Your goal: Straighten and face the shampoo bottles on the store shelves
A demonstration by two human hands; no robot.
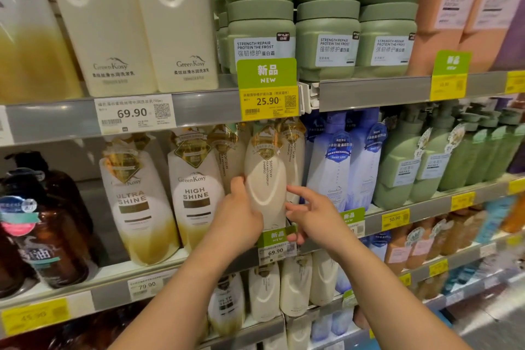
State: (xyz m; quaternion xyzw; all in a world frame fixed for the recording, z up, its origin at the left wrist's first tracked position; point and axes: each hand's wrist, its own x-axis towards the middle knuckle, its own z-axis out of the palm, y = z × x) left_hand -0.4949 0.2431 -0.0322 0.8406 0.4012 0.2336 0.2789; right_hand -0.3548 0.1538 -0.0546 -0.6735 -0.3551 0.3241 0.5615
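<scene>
Two bare forearms reach up from the lower edge toward the middle shelf (pixel 426 209). The left hand (pixel 241 209) grasps the left flank of a cream shampoo bottle (pixel 265 182), fingers curled round its edge; the bottle stands at the shelf front, turned so its side lettering faces outward. The right hand (pixel 308 214) is released, fingers loosely spread just beside the bottle's right flank; contact cannot be told. Left of it stand two cream-and-gold bottles, ULTRA SHINE (pixel 136 202) and HIGH SHINE (pixel 196 193); right, two blue-white bottles (pixel 345 162). On the shelf above, three green jars (pixel 326 37) form the front lower row, with more stacked on top.
</scene>
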